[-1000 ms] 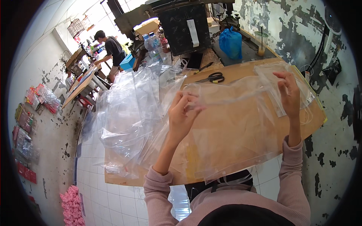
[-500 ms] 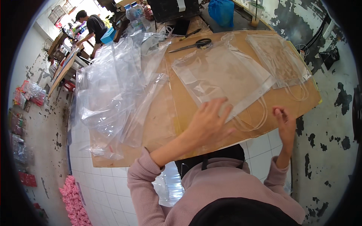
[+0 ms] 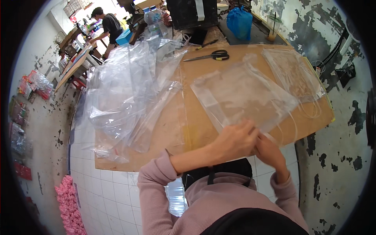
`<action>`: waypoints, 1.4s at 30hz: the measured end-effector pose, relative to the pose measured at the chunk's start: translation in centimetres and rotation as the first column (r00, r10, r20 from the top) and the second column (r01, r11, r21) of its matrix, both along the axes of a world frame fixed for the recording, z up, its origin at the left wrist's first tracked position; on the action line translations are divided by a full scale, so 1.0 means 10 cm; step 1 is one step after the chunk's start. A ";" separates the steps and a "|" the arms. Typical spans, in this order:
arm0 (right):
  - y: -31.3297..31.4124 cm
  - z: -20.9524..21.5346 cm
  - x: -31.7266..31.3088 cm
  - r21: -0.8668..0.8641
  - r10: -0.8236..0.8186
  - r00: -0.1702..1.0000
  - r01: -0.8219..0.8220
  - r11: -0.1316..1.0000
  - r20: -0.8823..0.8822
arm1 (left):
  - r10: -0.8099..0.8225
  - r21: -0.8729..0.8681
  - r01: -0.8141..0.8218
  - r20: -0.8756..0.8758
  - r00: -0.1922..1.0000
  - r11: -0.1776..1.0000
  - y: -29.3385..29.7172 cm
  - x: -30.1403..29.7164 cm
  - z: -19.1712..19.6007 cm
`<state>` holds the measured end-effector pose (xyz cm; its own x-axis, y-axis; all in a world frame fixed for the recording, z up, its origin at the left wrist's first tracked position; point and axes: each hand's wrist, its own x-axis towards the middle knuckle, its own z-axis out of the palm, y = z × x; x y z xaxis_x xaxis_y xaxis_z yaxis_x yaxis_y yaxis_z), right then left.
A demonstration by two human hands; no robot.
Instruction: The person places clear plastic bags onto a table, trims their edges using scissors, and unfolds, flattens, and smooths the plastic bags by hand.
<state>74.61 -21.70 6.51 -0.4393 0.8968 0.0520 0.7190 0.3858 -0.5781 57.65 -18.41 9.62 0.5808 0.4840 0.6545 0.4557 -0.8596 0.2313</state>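
A clear plastic bag (image 3: 243, 94) lies flat on the brown board table (image 3: 196, 129), its near corner at the table's front edge. My left hand (image 3: 235, 139) rests on that near corner with fingers curled onto the plastic. My right hand (image 3: 268, 150) sits just beside it, under the same corner, pinching the film. The two hands touch. Thin clear handle loops trail from the bag toward the right.
A loose heap of clear plastic bags (image 3: 125, 90) covers the table's left half. Black-handled scissors (image 3: 211, 56) lie at the far edge. Another clear bag stack (image 3: 293, 74) sits far right. A person (image 3: 107, 25) works at a distant bench. Pink items (image 3: 68, 203) lie on the tiled floor.
My hands came from the far side of the bag to its near corner and met at the table's front edge. The bag now lies flat, nearer to me.
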 end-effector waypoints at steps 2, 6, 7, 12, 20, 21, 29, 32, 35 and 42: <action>0.44 -0.01 -0.13 0.543 0.223 0.924 -0.365 0.756 0.310 | -0.105 0.018 0.105 0.027 0.994 0.994 -0.03 0.17 0.00; 1.16 0.06 -0.78 0.074 0.243 0.842 -0.237 0.969 -0.482 | -0.058 0.030 0.058 -0.019 0.998 0.998 -0.02 0.11 0.11; 1.30 0.05 -0.92 -0.025 0.180 0.780 -0.243 0.970 -0.599 | -0.034 0.077 0.033 0.008 0.999 0.996 0.02 0.09 0.16; 2.00 -0.45 -1.03 -0.193 0.031 0.584 -0.318 0.928 -0.811 | -0.004 0.067 -0.002 0.102 0.995 0.998 0.26 0.01 0.26; 2.04 -0.04 -1.59 -0.133 0.177 0.888 -0.254 0.958 -0.423 | -0.203 -0.031 0.215 0.221 0.954 0.976 0.20 -0.02 0.22; 2.08 -0.07 -1.62 -0.108 0.201 0.906 -0.257 0.960 -0.373 | -0.195 -0.029 0.207 0.226 0.954 0.978 0.21 -0.05 0.20; 2.19 -0.24 -1.56 -0.044 0.274 0.715 -0.392 0.919 -0.643 | 0.338 -0.307 -0.164 0.693 0.637 0.937 0.49 -1.00 -0.27; 2.10 -0.07 -1.56 -0.105 0.158 0.871 -0.232 0.967 -0.466 | 0.619 -0.682 0.124 0.714 0.327 0.720 0.81 -1.03 -0.62; 2.15 -0.18 -1.50 -0.100 0.187 0.884 -0.252 0.962 -0.429 | 0.555 -0.719 0.070 0.591 0.585 0.691 0.78 -1.05 -0.60; 2.13 -0.23 -1.51 -0.191 0.192 0.822 -0.340 0.921 -0.537 | 0.583 -0.803 -0.051 0.386 0.715 0.594 0.77 -1.10 -0.53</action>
<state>59.51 -0.41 4.18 -0.6419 0.7593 0.1069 0.1954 0.2967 -0.9348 46.68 -10.67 4.34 -0.0662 0.9890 0.1324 0.2081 -0.1161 0.9712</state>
